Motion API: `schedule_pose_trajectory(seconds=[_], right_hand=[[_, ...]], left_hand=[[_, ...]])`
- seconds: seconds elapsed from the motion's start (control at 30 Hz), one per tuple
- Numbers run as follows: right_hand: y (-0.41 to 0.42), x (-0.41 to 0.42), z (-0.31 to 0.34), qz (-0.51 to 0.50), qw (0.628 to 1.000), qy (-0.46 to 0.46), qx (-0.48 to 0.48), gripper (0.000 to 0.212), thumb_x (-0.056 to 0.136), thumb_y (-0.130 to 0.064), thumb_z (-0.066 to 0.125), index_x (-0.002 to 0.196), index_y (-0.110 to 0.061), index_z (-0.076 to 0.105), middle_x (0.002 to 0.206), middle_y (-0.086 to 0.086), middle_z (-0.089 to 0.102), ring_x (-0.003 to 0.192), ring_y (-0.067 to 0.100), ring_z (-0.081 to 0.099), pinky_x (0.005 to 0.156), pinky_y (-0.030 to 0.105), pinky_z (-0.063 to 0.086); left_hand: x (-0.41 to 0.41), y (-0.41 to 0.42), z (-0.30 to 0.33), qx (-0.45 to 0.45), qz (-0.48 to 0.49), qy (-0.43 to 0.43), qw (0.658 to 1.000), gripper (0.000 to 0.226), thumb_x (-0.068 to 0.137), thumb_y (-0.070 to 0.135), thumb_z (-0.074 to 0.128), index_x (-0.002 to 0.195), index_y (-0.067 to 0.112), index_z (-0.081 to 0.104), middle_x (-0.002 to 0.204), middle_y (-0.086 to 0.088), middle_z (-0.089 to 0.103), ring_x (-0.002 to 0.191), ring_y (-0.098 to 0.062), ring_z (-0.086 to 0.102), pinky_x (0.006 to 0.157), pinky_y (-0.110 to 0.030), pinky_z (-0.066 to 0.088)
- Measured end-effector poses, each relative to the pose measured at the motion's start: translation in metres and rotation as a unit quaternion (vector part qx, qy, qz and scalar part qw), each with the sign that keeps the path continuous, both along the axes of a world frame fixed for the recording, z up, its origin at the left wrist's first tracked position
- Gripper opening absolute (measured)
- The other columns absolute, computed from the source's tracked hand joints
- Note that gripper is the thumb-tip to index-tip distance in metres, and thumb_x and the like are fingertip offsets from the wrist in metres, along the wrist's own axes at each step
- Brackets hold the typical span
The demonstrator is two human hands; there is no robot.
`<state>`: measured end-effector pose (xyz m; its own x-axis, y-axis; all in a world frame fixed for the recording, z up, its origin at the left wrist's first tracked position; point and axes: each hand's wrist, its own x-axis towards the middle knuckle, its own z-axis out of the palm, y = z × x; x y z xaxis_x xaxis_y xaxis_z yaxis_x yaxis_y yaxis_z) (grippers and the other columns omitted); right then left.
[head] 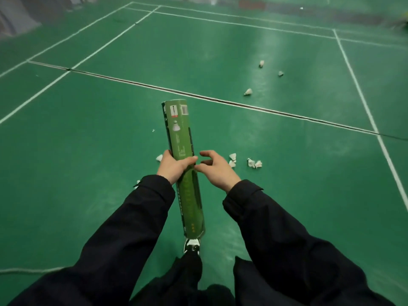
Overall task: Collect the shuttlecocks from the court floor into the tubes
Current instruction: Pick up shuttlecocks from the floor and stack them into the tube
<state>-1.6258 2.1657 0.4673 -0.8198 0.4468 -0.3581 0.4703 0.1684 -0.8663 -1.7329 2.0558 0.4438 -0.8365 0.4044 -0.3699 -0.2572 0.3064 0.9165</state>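
The stiff, light green shuttlecock tube [181, 138] is gripped at mid-length by the left hand [174, 166]; the right hand [215, 170] is held released beside it. Fragile shuttlecocks [255, 163] should be taken by the cork.

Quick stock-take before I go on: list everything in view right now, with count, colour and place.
Tube: one, green, held lengthwise out in front.
Near shuttlecocks: about five, white; one left of the tube, a cluster right of the hands.
Far shuttlecocks: three, white, beyond the dark seam line.
Court floor: green, white lines.
Shoe: one, black and white, below the tube's near end.
Left hand: grips the tube.
Right hand: beside the tube, fingers loosely curled, holding nothing.
Sleeves: two, black.
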Motion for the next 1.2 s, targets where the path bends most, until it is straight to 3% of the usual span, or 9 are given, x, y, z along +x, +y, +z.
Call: schedule_pose_trajectory(seconds=[0.07,0.13,0.2,0.37,0.5,0.63,0.83,1.07,1.2], right_hand=[[0.049,-0.045,0.002,-0.011,1.000,0.000,-0.004,0.053,0.096,-0.024,0.068,0.145,-0.018,0.048,0.124,0.008,0.062,0.096,0.014,0.062,0.072,0.018,0.044],[0.099,-0.083,0.006,-0.033,0.999,-0.010,-0.013,0.054,0.096,-0.026,0.068,0.146,-0.018,0.048,0.121,0.005,0.060,0.103,0.018,0.063,0.081,0.024,0.047],[0.151,-0.117,0.012,-0.061,0.998,-0.003,-0.026,0.054,0.096,-0.027,0.069,0.145,-0.019,0.049,0.124,0.005,0.061,0.110,0.021,0.063,0.091,0.029,0.046],[0.293,-0.200,0.007,-0.118,0.993,0.011,-0.026,0.051,0.097,-0.028,0.066,0.144,-0.019,0.050,0.128,0.008,0.064,0.111,0.023,0.065,0.097,0.035,0.050],[0.402,-0.272,0.003,-0.109,0.994,0.019,-0.027,0.049,0.098,-0.028,0.065,0.144,-0.018,0.050,0.127,0.008,0.064,0.111,0.024,0.065,0.096,0.038,0.052],[0.480,-0.329,0.006,-0.117,0.992,0.019,-0.035,0.047,0.098,-0.027,0.064,0.143,-0.017,0.052,0.120,0.005,0.065,0.104,0.020,0.067,0.086,0.032,0.052],[0.636,-0.431,-0.017,-0.070,0.997,-0.002,-0.029,0.038,0.097,-0.030,0.065,0.133,-0.024,0.056,0.118,0.005,0.068,0.104,0.020,0.067,0.077,0.026,0.049],[0.841,-0.532,-0.047,-0.162,0.982,-0.046,-0.089,0.018,0.098,-0.020,0.066,0.115,-0.020,0.062,0.092,-0.004,0.063,0.074,0.007,0.061,0.063,0.018,0.045],[0.958,-0.563,-0.038,-0.246,0.964,-0.038,-0.099,0.022,0.096,-0.019,0.067,0.117,-0.015,0.066,0.094,-0.001,0.068,0.066,0.003,0.063,0.056,0.015,0.047]], left_hand=[[-0.049,0.051,0.004,-0.007,-0.015,-0.001,1.000,0.064,0.081,0.020,0.089,0.129,0.005,0.051,0.120,-0.013,0.068,0.103,-0.029,0.071,0.089,-0.043,0.060],[-0.095,0.102,0.011,-0.016,-0.034,0.002,0.999,0.063,0.080,0.021,0.090,0.128,0.006,0.051,0.119,-0.013,0.069,0.103,-0.029,0.071,0.091,-0.045,0.060],[-0.136,0.159,0.015,-0.015,-0.054,0.005,0.998,0.062,0.080,0.020,0.090,0.127,0.006,0.052,0.117,-0.012,0.069,0.102,-0.027,0.071,0.086,-0.041,0.060],[-0.233,0.303,0.018,-0.019,-0.120,0.031,0.992,0.061,0.080,0.021,0.090,0.126,0.010,0.052,0.116,-0.008,0.068,0.097,-0.019,0.069,0.074,-0.028,0.054],[-0.305,0.410,0.015,-0.015,-0.122,0.040,0.992,0.063,0.079,0.019,0.090,0.128,0.007,0.052,0.121,-0.013,0.068,0.105,-0.028,0.069,0.094,-0.043,0.057],[-0.360,0.487,0.021,-0.014,-0.120,0.042,0.992,0.066,0.079,0.017,0.090,0.131,0.005,0.051,0.123,-0.013,0.067,0.108,-0.030,0.068,0.096,-0.043,0.056],[-0.473,0.628,-0.011,-0.025,-0.109,0.018,0.994,0.068,0.079,0.018,0.090,0.134,0.004,0.051,0.121,-0.012,0.068,0.098,-0.022,0.069,0.076,-0.030,0.054],[-0.593,0.852,-0.042,-0.051,-0.138,-0.020,0.989,0.073,0.079,0.015,0.090,0.137,0.003,0.048,0.124,-0.015,0.067,0.105,-0.031,0.069,0.091,-0.041,0.056],[-0.634,0.979,-0.032,-0.056,-0.183,-0.014,0.981,0.072,0.080,0.015,0.090,0.137,0.001,0.049,0.124,-0.013,0.066,0.106,-0.029,0.066,0.091,-0.037,0.053]])
